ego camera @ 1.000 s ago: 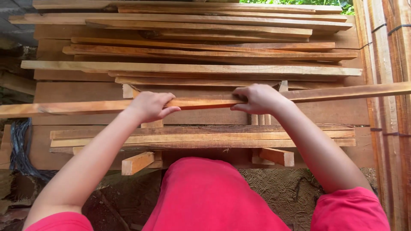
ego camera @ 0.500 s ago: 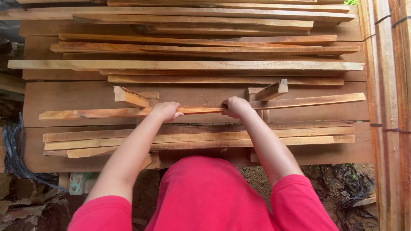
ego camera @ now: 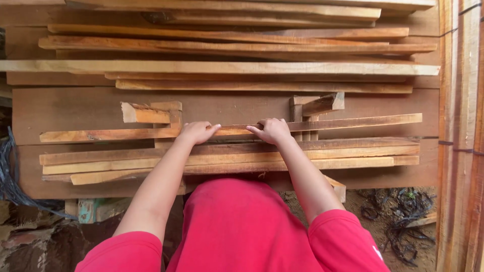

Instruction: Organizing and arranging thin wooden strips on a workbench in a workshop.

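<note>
Head view: looking down on a stack of sawn timber, person in red top w/ both arms reaching fwd.
Left hand [ego camera: 195, 132]: resting on a long thin wooden strip [ego camera: 353, 122], fingers laid over its top, thumb side toward the body; loosely curled over the strip, not a tight fist. Whether fingers wrap under it, can't tell.
Right hand [ego camera: 273, 130]: on the same strip, just beside the left hand w/ a short gap of bare wood between them; fingers bent over the top edge, index pointing left. Light hold, not clamped.
Strip position: lies crosswise, left to right, slightly tilted so the right end sits higher in frame. Rests on the wide dark board [ego camera: 91, 108], between two short offcut blocks.
Left block [ego camera: 148, 113]: pale short piece, just above the strip's left half, near the left hand.
Right block [ego camera: 315, 105]: short piece angled up to the right, upright bits under it, touching or v. close behind the strip; can't tell which.
Near pile [ego camera: 227, 160]: several long slats stacked flat just below the hands, toward the body, ends roughly even at the right.
Far pile [ego camera: 217, 66]: more long slats and planks, overlapping, some reddish, some pale.
Right edge: upright planks [ego camera: 456, 126] bound w/ dark straps.
Lower left: black strapping [ego camera: 10, 176] hanging by the stack.
Ground lower right: dirt w/ tangled dark bands [ego camera: 403, 221].
</note>
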